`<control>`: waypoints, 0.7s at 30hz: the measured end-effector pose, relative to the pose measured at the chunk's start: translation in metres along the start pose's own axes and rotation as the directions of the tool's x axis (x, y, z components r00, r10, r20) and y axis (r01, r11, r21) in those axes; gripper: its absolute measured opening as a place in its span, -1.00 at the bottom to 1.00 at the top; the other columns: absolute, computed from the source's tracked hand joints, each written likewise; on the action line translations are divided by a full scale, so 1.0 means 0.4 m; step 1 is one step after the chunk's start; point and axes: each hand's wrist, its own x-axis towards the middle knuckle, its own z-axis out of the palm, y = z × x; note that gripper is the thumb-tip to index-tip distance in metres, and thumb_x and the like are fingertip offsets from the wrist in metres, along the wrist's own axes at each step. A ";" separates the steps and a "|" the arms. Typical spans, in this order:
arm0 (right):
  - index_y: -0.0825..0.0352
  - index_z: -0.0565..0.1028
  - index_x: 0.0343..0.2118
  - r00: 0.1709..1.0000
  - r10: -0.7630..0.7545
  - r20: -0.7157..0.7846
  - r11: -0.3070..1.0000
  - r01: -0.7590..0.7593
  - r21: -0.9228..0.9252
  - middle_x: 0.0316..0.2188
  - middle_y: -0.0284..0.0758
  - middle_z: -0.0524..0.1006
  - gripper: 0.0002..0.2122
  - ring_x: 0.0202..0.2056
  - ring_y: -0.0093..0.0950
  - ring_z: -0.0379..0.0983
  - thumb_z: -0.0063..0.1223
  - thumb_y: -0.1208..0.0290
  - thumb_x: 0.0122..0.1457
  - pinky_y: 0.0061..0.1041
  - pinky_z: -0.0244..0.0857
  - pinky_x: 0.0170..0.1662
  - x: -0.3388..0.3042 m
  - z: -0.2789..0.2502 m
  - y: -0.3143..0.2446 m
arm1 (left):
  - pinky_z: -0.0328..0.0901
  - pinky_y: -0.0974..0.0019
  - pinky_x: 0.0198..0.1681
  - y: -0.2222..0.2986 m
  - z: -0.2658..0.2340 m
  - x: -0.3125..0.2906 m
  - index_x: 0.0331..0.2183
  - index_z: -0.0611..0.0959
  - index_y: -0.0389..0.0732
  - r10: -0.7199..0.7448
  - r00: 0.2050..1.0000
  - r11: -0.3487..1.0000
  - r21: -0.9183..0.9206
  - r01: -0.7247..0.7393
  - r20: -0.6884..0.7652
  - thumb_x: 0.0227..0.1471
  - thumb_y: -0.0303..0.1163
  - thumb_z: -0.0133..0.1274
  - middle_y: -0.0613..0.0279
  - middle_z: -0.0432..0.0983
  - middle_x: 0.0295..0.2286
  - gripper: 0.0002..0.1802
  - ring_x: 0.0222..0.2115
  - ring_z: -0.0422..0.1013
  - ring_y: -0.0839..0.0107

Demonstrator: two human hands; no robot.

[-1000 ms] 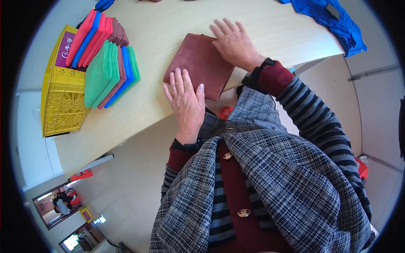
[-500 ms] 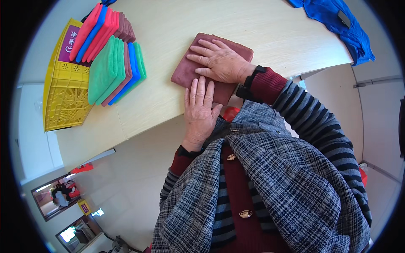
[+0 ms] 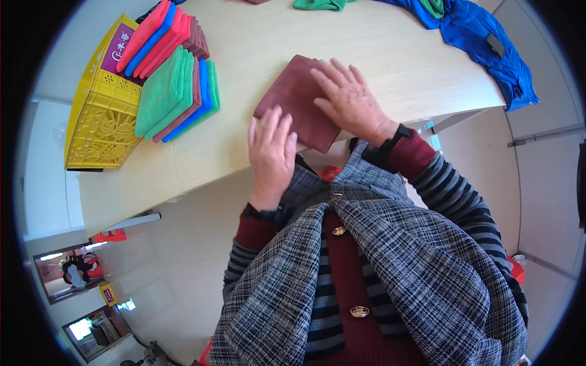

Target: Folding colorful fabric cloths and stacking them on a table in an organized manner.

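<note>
A folded brown towel (image 3: 297,100) lies near the front edge of the pale table. At its left corner is my left hand (image 3: 271,149), fingers apart and slightly bent, holding nothing. My right hand (image 3: 354,100) hovers at the towel's right side with its fingers spread; whether the fingertips touch the cloth is hard to tell. Both hands are a little blurred. To the left stand folded towels in two rows: green towels (image 3: 163,94) with brown and blue ones in the near row, and red towels (image 3: 149,36) with blue and brown ones in the far row.
A yellow plastic crate (image 3: 101,122) stands at the table's left end, against the towel rows. Blue cloth (image 3: 473,46) hangs over the far right corner, and green cloth (image 3: 320,3) lies at the far edge. The table's front edge (image 3: 207,181) runs close to my body.
Both hands have lifted off the towel and drawn apart, the left to the left and the right to the right. The towel now looks narrower, and more of the table's far side shows.
</note>
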 end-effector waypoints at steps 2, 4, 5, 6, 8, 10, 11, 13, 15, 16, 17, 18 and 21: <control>0.26 0.21 0.32 1.000 -0.020 0.018 0.999 0.019 0.047 0.33 -0.12 0.19 -0.42 0.36 -0.12 0.03 -0.17 0.02 0.35 -0.06 -0.13 0.39 -0.028 0.006 -0.057 | -0.04 -0.10 0.33 -0.004 -0.007 0.074 0.16 0.45 -0.23 -0.003 0.999 0.997 0.082 0.006 -0.032 0.25 -0.26 -0.06 -0.01 0.27 0.21 -0.51 0.27 0.14 0.13; 0.29 0.20 0.32 0.997 -0.068 0.025 0.989 0.064 0.136 0.33 -0.13 0.19 -0.40 0.37 -0.13 0.02 -0.16 0.02 0.34 -0.07 -0.14 0.39 -0.041 0.015 -0.107 | -0.04 -0.09 0.33 -0.028 0.013 0.110 0.17 0.43 -0.23 0.010 1.000 0.988 0.154 -0.009 -0.004 0.26 -0.23 -0.08 0.00 0.26 0.22 -0.49 0.27 0.13 0.13; 0.29 0.20 0.32 0.998 -0.064 0.025 0.989 0.060 0.139 0.33 -0.13 0.19 -0.40 0.37 -0.13 0.02 -0.16 0.02 0.34 -0.07 -0.14 0.39 -0.049 0.017 -0.106 | -0.04 -0.07 0.33 -0.034 0.022 0.128 0.18 0.42 -0.23 0.042 0.999 0.975 0.219 -0.044 0.016 0.28 -0.20 -0.10 0.01 0.25 0.23 -0.48 0.28 0.12 0.13; 0.30 0.20 0.32 0.996 -0.072 0.046 0.992 0.067 0.102 0.33 -0.13 0.19 -0.40 0.37 -0.14 0.01 -0.16 0.01 0.34 -0.08 -0.15 0.40 -0.059 0.022 -0.105 | -0.04 -0.07 0.33 -0.037 0.031 0.132 0.18 0.42 -0.23 0.044 0.999 0.974 0.220 -0.047 0.020 0.28 -0.20 -0.10 0.01 0.25 0.23 -0.48 0.28 0.12 0.13; 0.33 0.20 0.32 0.993 -0.085 0.081 0.996 0.083 0.029 0.33 -0.14 0.18 -0.39 0.38 -0.15 -0.01 -0.18 0.00 0.35 -0.09 -0.17 0.40 -0.074 0.029 -0.099 | -0.04 -0.05 0.33 -0.050 0.063 0.125 0.21 0.39 -0.23 0.024 0.998 0.980 0.197 -0.034 0.051 0.29 -0.16 -0.13 0.02 0.23 0.24 -0.45 0.28 0.11 0.14; 0.31 0.20 0.33 0.994 -0.081 0.076 0.996 0.079 0.035 0.34 -0.14 0.18 -0.40 0.38 -0.16 -0.01 -0.19 0.00 0.35 -0.09 -0.18 0.41 -0.088 0.033 -0.091 | -0.04 -0.04 0.33 -0.059 0.081 0.114 0.22 0.37 -0.22 0.024 0.997 0.982 0.184 -0.037 0.073 0.30 -0.14 -0.15 0.02 0.22 0.25 -0.43 0.29 0.10 0.14; 0.29 0.21 0.33 0.994 -0.081 0.077 0.996 0.078 0.039 0.34 -0.15 0.18 -0.40 0.39 -0.16 -0.02 -0.21 0.00 0.36 -0.10 -0.19 0.41 -0.096 0.035 -0.086 | -0.04 -0.03 0.34 -0.063 0.084 0.107 0.23 0.36 -0.23 0.009 0.998 0.983 0.180 -0.021 0.067 0.31 -0.12 -0.16 0.02 0.21 0.25 -0.42 0.29 0.10 0.13; 0.27 0.21 0.33 0.994 -0.079 0.071 0.996 0.076 0.044 0.34 -0.15 0.18 -0.41 0.39 -0.17 -0.02 -0.22 -0.01 0.36 -0.10 -0.20 0.41 -0.112 0.031 -0.071 | -0.04 0.00 0.34 -0.062 0.083 0.100 0.25 0.33 -0.23 -0.026 0.999 0.984 0.178 0.017 0.048 0.32 -0.09 -0.18 0.02 0.18 0.26 -0.39 0.29 0.10 0.12; 0.24 0.22 0.33 0.994 -0.088 0.060 0.996 0.086 0.038 0.35 -0.18 0.16 -0.43 0.39 -0.18 -0.03 -0.25 -0.01 0.38 -0.12 -0.21 0.42 -0.128 0.029 -0.057 | -0.04 0.01 0.34 -0.058 0.085 0.097 0.25 0.32 -0.24 -0.035 0.998 0.984 0.178 0.025 0.053 0.32 -0.08 -0.19 0.01 0.18 0.27 -0.39 0.28 0.10 0.11; 0.23 0.22 0.33 0.994 -0.093 0.054 0.995 0.091 0.036 0.36 -0.19 0.15 -0.44 0.39 -0.19 -0.03 -0.27 -0.01 0.38 -0.13 -0.21 0.42 -0.134 0.028 -0.051 | -0.03 0.02 0.33 -0.055 0.084 0.096 0.25 0.32 -0.25 -0.051 0.997 0.984 0.176 0.041 0.055 0.33 -0.08 -0.20 -0.01 0.17 0.27 -0.38 0.28 0.10 0.09; 0.23 0.22 0.33 0.995 -0.089 0.048 0.995 0.087 0.038 0.36 -0.19 0.15 -0.44 0.39 -0.19 -0.03 -0.27 -0.01 0.38 -0.13 -0.21 0.42 -0.139 0.028 -0.041 | -0.02 0.03 0.33 -0.052 0.085 0.095 0.26 0.31 -0.26 -0.068 0.996 0.983 0.175 0.057 0.058 0.33 -0.07 -0.21 -0.02 0.16 0.27 -0.38 0.28 0.10 0.07; 0.22 0.24 0.32 0.993 -0.111 0.034 0.992 0.109 0.056 0.36 -0.20 0.17 -0.45 0.39 -0.20 -0.02 -0.27 0.00 0.39 -0.14 -0.20 0.42 -0.143 0.029 -0.027 | -0.02 0.03 0.33 -0.048 0.086 0.092 0.26 0.31 -0.26 -0.064 0.996 0.983 0.179 0.052 0.059 0.33 -0.07 -0.21 -0.02 0.16 0.27 -0.38 0.28 0.10 0.07; 0.21 0.27 0.31 0.988 -0.155 0.001 0.984 0.154 0.093 0.35 -0.22 0.19 -0.48 0.39 -0.22 0.00 -0.26 0.03 0.40 -0.16 -0.19 0.43 -0.129 0.031 0.012 | 0.01 0.03 0.32 -0.037 0.087 0.083 0.25 0.32 -0.28 -0.136 0.990 0.971 0.207 0.123 0.049 0.33 -0.05 -0.22 -0.07 0.18 0.26 -0.37 0.26 0.12 0.03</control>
